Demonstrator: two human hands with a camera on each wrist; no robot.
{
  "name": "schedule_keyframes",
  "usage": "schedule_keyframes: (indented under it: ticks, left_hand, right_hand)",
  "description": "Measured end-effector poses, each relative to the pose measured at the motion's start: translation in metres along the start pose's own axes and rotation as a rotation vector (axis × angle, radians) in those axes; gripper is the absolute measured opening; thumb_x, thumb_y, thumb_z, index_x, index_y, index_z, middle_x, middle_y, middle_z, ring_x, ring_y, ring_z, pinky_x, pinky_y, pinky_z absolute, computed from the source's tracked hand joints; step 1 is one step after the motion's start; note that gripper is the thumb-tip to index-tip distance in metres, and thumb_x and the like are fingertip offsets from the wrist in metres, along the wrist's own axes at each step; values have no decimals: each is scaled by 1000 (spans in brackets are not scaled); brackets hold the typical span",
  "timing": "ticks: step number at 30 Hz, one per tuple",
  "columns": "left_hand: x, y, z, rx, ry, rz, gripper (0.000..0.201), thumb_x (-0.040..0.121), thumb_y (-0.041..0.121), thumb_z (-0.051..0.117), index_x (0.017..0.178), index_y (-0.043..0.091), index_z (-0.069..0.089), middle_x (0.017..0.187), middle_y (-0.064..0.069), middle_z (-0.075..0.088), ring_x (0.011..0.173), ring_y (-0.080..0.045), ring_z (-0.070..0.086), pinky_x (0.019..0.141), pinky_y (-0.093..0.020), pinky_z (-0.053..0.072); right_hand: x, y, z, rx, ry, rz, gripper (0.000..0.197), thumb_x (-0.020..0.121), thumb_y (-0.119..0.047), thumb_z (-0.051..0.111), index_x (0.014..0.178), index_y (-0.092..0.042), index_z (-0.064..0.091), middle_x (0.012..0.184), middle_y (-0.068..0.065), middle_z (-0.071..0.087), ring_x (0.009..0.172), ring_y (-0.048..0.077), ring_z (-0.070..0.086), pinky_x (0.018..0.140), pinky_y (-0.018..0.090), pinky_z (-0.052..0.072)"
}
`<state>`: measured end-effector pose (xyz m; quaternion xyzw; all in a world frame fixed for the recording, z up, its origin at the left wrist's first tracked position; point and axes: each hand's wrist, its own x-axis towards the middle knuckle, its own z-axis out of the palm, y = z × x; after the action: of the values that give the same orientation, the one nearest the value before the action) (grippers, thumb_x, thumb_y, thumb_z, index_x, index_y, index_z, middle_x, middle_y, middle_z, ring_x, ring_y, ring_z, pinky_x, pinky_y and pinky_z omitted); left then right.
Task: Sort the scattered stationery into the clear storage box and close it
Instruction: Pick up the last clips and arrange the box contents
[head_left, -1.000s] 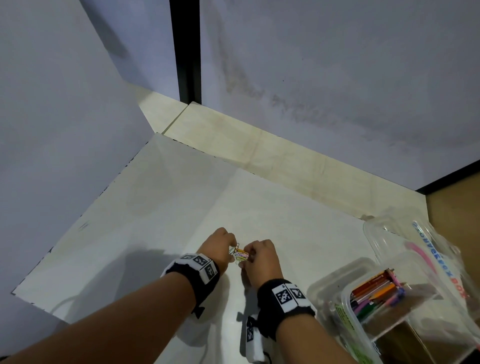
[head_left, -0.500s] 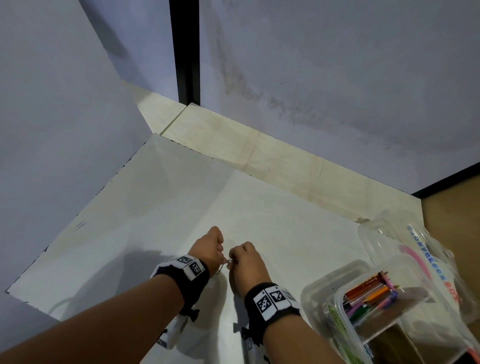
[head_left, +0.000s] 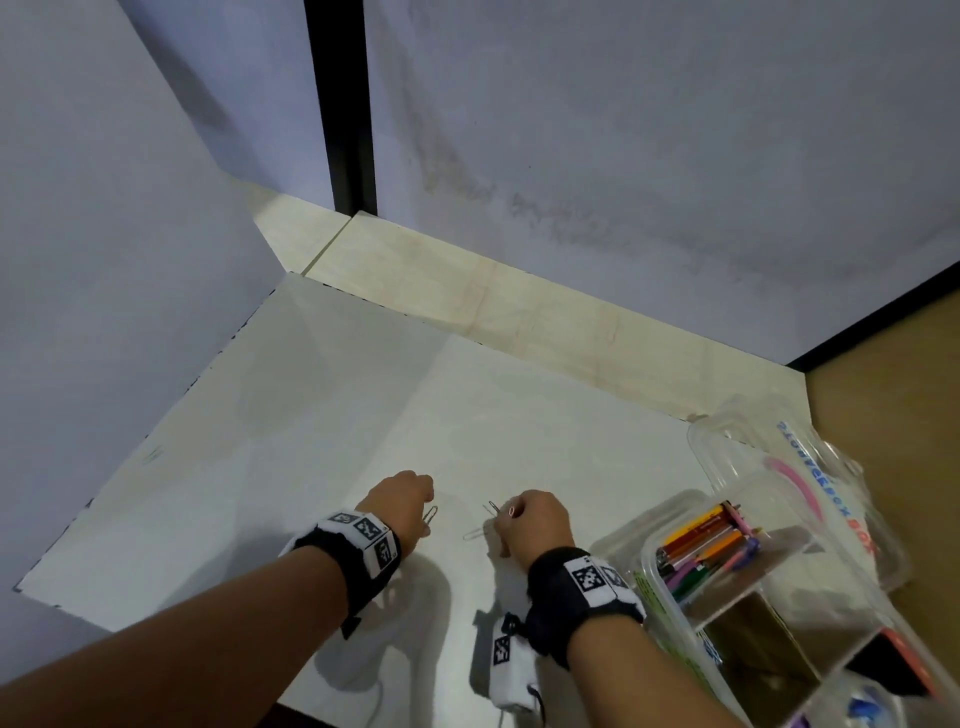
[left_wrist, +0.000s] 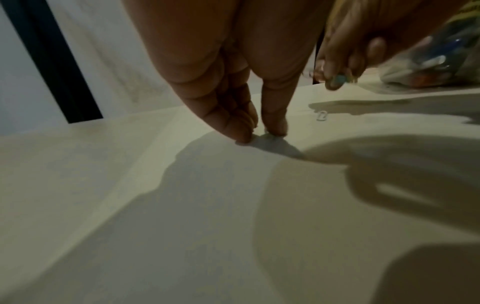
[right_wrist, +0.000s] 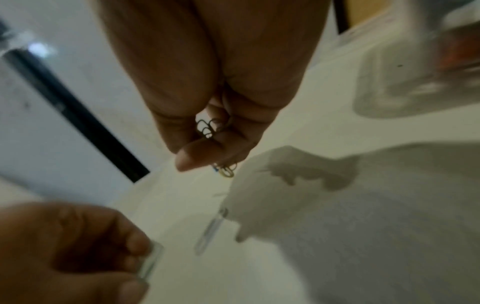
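Leftmost: left hand (head_left: 400, 506), fingertips (left_wrist: 242, 133) and thumb drawn close together, tips down on the white tabletop (head_left: 260, 493); one paper clip (head_left: 430, 514) just beside them; whether they pinch it cannot be told. Between the hands: loose paper clip (head_left: 474, 533) flat on the top. Right hand (head_left: 532, 525): curled fingers (right_wrist: 207, 152) pinching a bunch of clips (right_wrist: 207, 126). Far right: clear storage box (head_left: 670, 613), open, pencils (head_left: 709, 540) inside.
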<state>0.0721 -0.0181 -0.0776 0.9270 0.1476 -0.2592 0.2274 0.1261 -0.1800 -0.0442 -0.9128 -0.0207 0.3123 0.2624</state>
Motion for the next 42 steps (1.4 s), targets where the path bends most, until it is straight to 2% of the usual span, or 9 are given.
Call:
schedule_keyframes:
  ticks: [3, 6, 9, 14, 20, 24, 31, 39, 42]
  left_hand:
    - [-2, 14, 2, 140, 19, 18, 26, 92, 12, 52, 118, 11, 54, 120, -6, 57, 110, -24, 56, 88, -30, 45]
    - [-5, 23, 3, 195, 1, 32, 30, 92, 5, 42, 119, 9, 54, 112, -6, 57, 110, -24, 57, 88, -28, 44]
    - [-7, 35, 3, 215, -28, 66, 31, 95, 6, 37, 122, 9, 51, 124, -8, 55, 114, -24, 54, 92, -28, 42]
    - [1, 48, 13, 139, 35, 113, 36, 95, 9, 40, 126, 16, 54, 128, -8, 53, 120, -24, 52, 100, -27, 39]
    - [9, 61, 18, 157, 18, 144, 33, 90, 9, 51, 123, 14, 50, 122, -6, 58, 111, -22, 57, 88, -24, 42]
    - [11, 63, 14, 248, -24, 98, 35, 78, 3, 62, 109, 15, 55, 111, -6, 62, 103, -22, 58, 76, -24, 41]
    - [3, 73, 17, 545, 5, 189, 24, 93, 19, 49, 114, 10, 58, 120, -8, 53, 109, -23, 56, 91, -28, 47]
    - [-4, 93, 16, 677, -108, 217, 29, 89, 11, 47, 114, 14, 62, 119, -3, 62, 110, -20, 60, 90, -27, 47]
    - [-5, 94, 7, 572, -120, 204, 29, 93, 11, 45, 118, 12, 60, 124, -4, 60, 114, -20, 58, 92, -25, 45]
  right_hand:
    - [-31, -3, -21, 420, -14, 52, 32, 83, 12, 48, 56, -5, 45, 44, 4, 49, 27, -2, 45, 35, 8, 37]
    - [-52, -4, -31, 607, -31, 17, 33, 86, 13, 46, 59, -6, 45, 48, 9, 45, 28, 2, 45, 37, 12, 42]
    - [-67, 5, -43, 682, 6, -1, 33, 86, 13, 47, 58, -5, 47, 48, 6, 46, 32, 5, 49, 40, 15, 45]
    - [-86, 27, -73, 689, 143, -41, 28, 83, 7, 52, 59, -8, 56, 50, 4, 53, 39, 9, 52, 56, 27, 50]
    - [-123, 71, -118, 726, 335, 15, 31, 85, 6, 53, 59, -10, 54, 48, 2, 53, 37, 6, 51, 47, 17, 46]
    - [-139, 112, -135, 497, 473, 129, 21, 85, -1, 58, 66, -9, 54, 54, 3, 56, 39, 8, 55, 43, 20, 42]
    - [-132, 139, -120, 290, 389, 309, 9, 87, -6, 55, 81, -4, 61, 70, 12, 65, 46, 14, 60, 40, 20, 42]
    - [-122, 137, -115, 430, 388, 328, 13, 92, -12, 58, 104, -11, 61, 81, 11, 68, 70, 25, 67, 64, 37, 59]
    - [-121, 136, -114, 463, 433, 328, 9, 94, -14, 53, 90, -16, 61, 69, 6, 66, 72, 30, 70, 67, 44, 60]
